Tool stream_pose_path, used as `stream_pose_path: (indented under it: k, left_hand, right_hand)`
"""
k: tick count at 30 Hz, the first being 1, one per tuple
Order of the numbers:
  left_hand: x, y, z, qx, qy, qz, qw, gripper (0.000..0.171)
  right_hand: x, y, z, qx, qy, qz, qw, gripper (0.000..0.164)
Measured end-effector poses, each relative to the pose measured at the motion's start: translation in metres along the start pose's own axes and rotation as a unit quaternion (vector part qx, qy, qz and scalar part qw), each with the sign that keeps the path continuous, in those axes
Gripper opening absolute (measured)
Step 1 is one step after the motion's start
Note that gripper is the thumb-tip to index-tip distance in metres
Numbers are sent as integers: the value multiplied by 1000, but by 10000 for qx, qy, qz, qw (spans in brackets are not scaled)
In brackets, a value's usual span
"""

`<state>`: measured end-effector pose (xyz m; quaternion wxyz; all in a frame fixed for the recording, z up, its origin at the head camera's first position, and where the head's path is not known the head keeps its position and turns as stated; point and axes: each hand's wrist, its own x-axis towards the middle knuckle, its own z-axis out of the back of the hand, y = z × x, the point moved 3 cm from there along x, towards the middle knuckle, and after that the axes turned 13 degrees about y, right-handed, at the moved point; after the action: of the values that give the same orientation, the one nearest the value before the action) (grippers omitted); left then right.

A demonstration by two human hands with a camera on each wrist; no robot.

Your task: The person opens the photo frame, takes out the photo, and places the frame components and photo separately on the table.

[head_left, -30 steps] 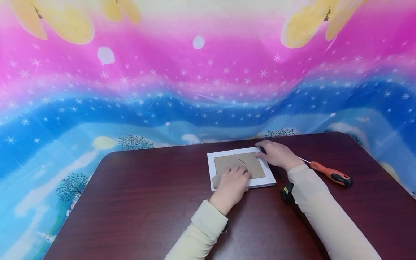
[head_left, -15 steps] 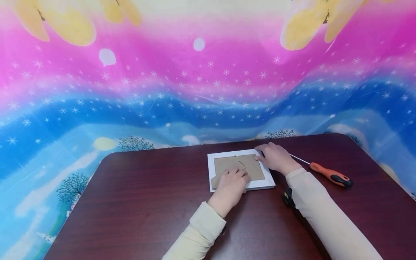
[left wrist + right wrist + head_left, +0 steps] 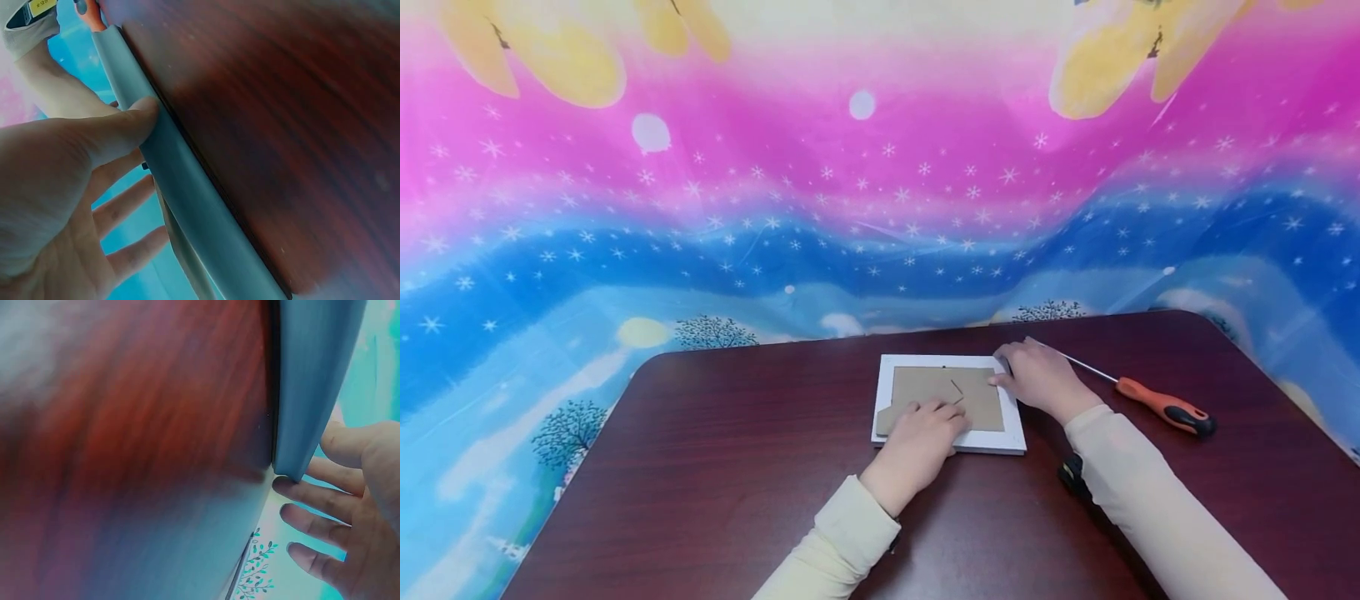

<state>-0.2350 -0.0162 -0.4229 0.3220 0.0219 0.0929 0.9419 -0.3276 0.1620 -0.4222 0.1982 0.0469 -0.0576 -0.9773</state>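
Note:
A white picture frame (image 3: pixel 1011 433) lies back up on the table, its brown backing board (image 3: pixel 925 381) showing. Over the near edge, my left hand (image 3: pixel 917 437) has its fingers across the board and a stand flap (image 3: pixel 889 421). The left wrist view shows that thumb (image 3: pixel 140 119) against the frame's side (image 3: pixel 194 181), with the fingers spread behind. My right hand (image 3: pixel 1041 375) grips the far right corner, thumb on the back and fingers around the outside. In the right wrist view its fingertips (image 3: pixel 286 483) meet the corner's end.
A screwdriver (image 3: pixel 1161 406) with an orange and black handle lies right of the frame, its shaft pointing toward my right hand. The dark red-brown table (image 3: pixel 737 467) ends before a colourful snowflake-printed cloth (image 3: pixel 820 233).
The picture frame has turned slightly clockwise and shifted a little nearer. My left hand has moved left and nearer with it; my right hand stays at the far right corner.

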Motion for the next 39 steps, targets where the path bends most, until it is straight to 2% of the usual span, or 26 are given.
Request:
stream_pose_path:
  k: [6,13,17,23,29,35,39]
  left_hand:
    - [-6,4,1,-111,123,-197,9997,37]
    - [-14,13,1,-388,431,-540,9969,41]
    - [-20,17,1,-460,198,-677,9965,38]
    - [-27,18,1,-471,-340,-811,9950,31]
    - [-34,24,2,-855,-616,-639,9924,30]
    - [-40,32,1,-1370,-753,-350,9871,32]
    - [-44,37,-3,-1373,-777,-54,9875,32]
  right_hand:
    - [-8,2,1,-125,-130,73,9998,44]
    - [-19,5,0,15,277,-193,9994,47]
    - [-24,11,-1,148,269,-85,9995,48]
    - [-31,21,-1,-16,179,-11,9998,56]
    - [-39,29,2,-20,272,16,9996,52]
    - [-46,37,5,151,615,-76,9980,52]
    - [-51,42,5,160,793,-107,9967,50]
